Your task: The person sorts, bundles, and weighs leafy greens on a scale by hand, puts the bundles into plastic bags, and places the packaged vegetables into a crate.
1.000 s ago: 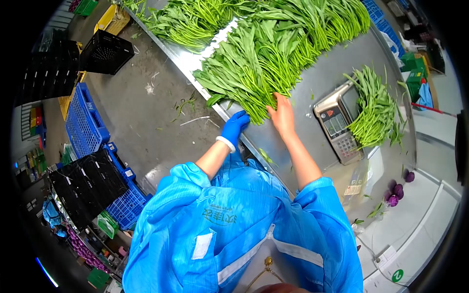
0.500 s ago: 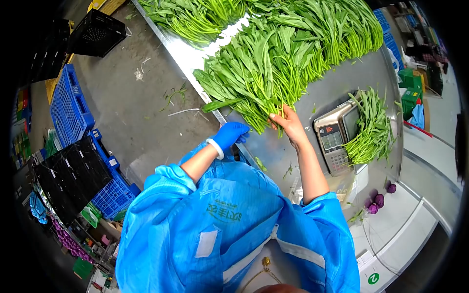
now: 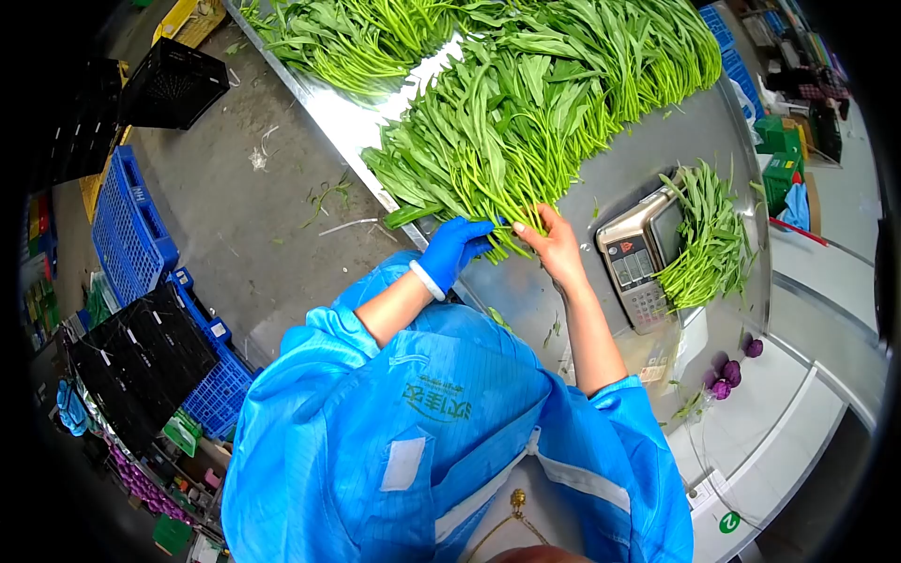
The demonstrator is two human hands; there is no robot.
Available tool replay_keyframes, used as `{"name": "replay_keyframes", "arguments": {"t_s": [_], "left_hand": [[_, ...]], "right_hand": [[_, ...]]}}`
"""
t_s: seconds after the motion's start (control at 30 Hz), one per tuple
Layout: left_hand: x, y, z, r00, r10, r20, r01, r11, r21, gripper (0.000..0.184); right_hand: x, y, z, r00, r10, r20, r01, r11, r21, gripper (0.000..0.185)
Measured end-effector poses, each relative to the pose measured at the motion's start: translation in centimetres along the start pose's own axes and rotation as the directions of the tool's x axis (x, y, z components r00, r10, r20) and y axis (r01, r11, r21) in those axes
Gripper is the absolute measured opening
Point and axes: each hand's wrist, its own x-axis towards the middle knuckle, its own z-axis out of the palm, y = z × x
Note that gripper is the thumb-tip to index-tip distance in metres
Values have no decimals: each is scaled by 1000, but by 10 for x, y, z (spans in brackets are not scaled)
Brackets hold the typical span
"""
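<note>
The gloved left hand [image 3: 454, 251] has just closed in on the stems [image 3: 508, 244] of the leafy greens [image 3: 483, 169] on the metal surface [image 3: 640, 155], its grip unclear; the right hand [image 3: 557, 248] pinches them, so both apparently tend one bunch.

Tabletop [image 3: 615, 169]: sheet metal, smooth, dull grey, mirror-bright where light strikes. Smock [image 3: 375, 441]: thin cloth, faint sheen, creased. Left-hand glove [image 3: 450, 253]: smooth, low sheen, rubbery look. Scale [image 3: 634, 272]: hard casing, satin finish. Pallet [image 3: 131, 220]: moulded blue plastic. Floor [image 3: 291, 178]: matt, scuffed. Leaves [image 3: 488, 141]: softly glossy; stems smooth.
</note>
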Motion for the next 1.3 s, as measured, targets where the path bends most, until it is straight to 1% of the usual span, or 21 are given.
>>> {"name": "replay_keyframes", "arguments": {"t_s": [0.1,0.2,0.3,0.33,0.4,0.47,0.53,0.57,0.6,0.7,0.77,0.83,0.87,0.97,1.03,1.1,1.13,1.17,1.23,1.27,1.3], "left_hand": [[-6,3,7,999,-21,38,19,999,34,34],[-4,2,6,997,66,43,-71,989,133,38],[-5,5,1,996,53,68,-65,980,187,37],[-10,10,7,998,29,53,-38,985,165,36],[-14,16,6,999,-31,17,28,986,163,35],[-13,21,7,998,-7,57,-1,988,154,35],[-14,27,14,995,37,93,-52,985,166,36],[-14,28,16,995,34,89,-49,983,178,36],[-15,29,17,996,28,84,-44,981,191,36],[-17,27,15,995,35,94,-55,972,230,36],[-22,31,19,997,43,56,-56,968,245,35],[-23,33,20,996,85,24,-88,964,251,33],[-23,35,20,994,105,9,-104,961,254,32],[-22,41,19,993,110,-44,-102,982,157,30],[-25,41,18,992,121,-20,-117,982,149,30],[-25,47,23,989,146,39,-150,980,128,30],[-27,49,30,992,123,2,-122,985,118,30],[-27,48,33,992,130,1,-129,985,116,30],[-25,46,36,990,144,-3,-143,984,107,30],[-24,48,38,987,160,24,-161,978,129,30],[-23,48,38,983,182,13,-182,975,124,31]], "right_hand": [[-2,3,7,986,160,53,-168,942,292,26],[2,3,3,995,11,103,5,988,-154,29],[4,-15,-8,995,-27,97,62,923,-379,30],[2,-36,-13,997,39,70,-19,963,-268,31],[-1,-42,-26,993,14,115,-16,1000,11,31],[0,-38,-28,986,14,166,-75,928,365,29],[3,-19,-24,987,-75,140,92,988,-122,27],[5,-14,-23,982,-122,144,167,917,-363,27],[4,-15,-20,988,-98,121,139,905,-402,26],[-5,-33,-24,997,39,60,-44,996,84,29],[-11,-41,-26,999,-31,33,14,900,435,29],[-12,-35,-30,983,-186,2,129,691,712,30],[-12,-36,-30,989,-143,40,73,703,708,32],[-10,-32,-47,987,-89,-138,143,874,465,34],[-21,-69,-71,906,-355,-231,413,615,672,32],[-24,-78,-92,855,-462,-235,463,477,747,31],[-26,-78,-95,899,-370,-236,412,527,743,31],[-23,-73,-95,923,-324,-208,381,687,619,31],[-29,-49,-90,966,-174,-193,250,823,511,31],[-35,-46,-93,971,-214,-109,237,770,592,32],[-37,-42,-96,966,-230,-118,251,721,646,32]]}}
